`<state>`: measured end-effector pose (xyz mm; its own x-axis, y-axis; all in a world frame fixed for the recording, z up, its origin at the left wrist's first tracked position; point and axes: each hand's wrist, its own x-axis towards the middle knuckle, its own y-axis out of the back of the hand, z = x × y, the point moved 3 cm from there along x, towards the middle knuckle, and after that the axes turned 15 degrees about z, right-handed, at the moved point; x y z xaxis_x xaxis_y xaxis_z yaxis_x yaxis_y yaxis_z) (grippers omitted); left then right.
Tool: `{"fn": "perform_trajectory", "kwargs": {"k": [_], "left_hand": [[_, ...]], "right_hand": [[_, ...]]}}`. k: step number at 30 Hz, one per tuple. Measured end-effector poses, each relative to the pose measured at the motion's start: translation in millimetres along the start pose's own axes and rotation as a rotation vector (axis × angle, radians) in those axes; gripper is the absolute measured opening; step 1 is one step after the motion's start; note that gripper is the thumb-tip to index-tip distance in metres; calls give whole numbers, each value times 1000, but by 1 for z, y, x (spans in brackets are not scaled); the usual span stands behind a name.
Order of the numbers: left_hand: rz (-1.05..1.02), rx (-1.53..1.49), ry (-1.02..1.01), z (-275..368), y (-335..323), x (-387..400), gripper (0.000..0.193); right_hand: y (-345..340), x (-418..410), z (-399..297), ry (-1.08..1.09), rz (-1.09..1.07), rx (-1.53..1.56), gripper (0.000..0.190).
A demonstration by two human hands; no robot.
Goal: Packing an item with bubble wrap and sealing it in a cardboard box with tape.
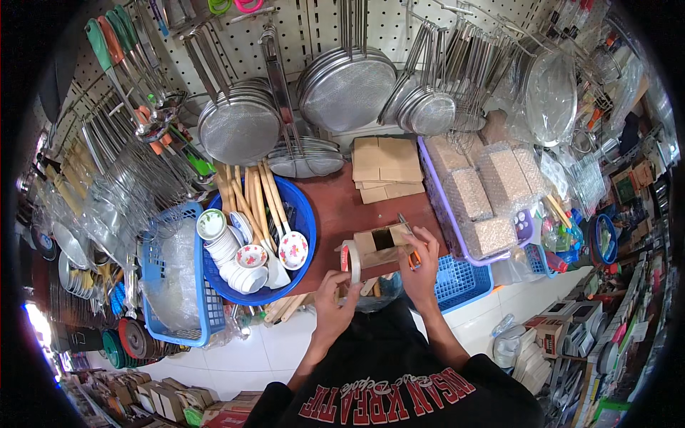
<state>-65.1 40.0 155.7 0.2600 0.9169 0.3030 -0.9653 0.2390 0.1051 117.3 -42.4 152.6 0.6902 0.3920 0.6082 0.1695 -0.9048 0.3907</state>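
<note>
A roll of tape is held on edge between the thumb and fingers of my left hand, at the left end of a small cardboard box. The top of the box shows a dark gap between its flaps. My right hand is at the box's right end and has orange-handled scissors in its grip, blades pointing up and away from me. The fingers of that hand hide part of the scissors and of the box end. Flattened cardboard boxes lie stacked farther back on the reddish-brown table.
A blue basin on the left holds small bowls and wooden-handled ladles. To the right, a purple basket contains bubble-wrapped boxes. Blue baskets stand at both sides. Mesh strainers hang from the pegboard behind.
</note>
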Motion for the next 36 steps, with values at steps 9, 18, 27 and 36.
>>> {"fn": "perform_trajectory", "kwargs": {"k": [9, 18, 27, 36], "left_hand": [[-200, -141, -142, 26, -10, 3, 26], [-313, -39, -206, 31, -13, 13, 23], [-312, 8, -269, 43, -11, 18, 19], [-303, 88, -299, 44, -13, 19, 20]], "right_hand": [[11, -9, -48, -534, -482, 802, 25], [15, -4, -44, -479, -472, 748, 22], [25, 16, -54, -349, -415, 577, 22], [35, 24, -65, -103, -270, 359, 23]]}}
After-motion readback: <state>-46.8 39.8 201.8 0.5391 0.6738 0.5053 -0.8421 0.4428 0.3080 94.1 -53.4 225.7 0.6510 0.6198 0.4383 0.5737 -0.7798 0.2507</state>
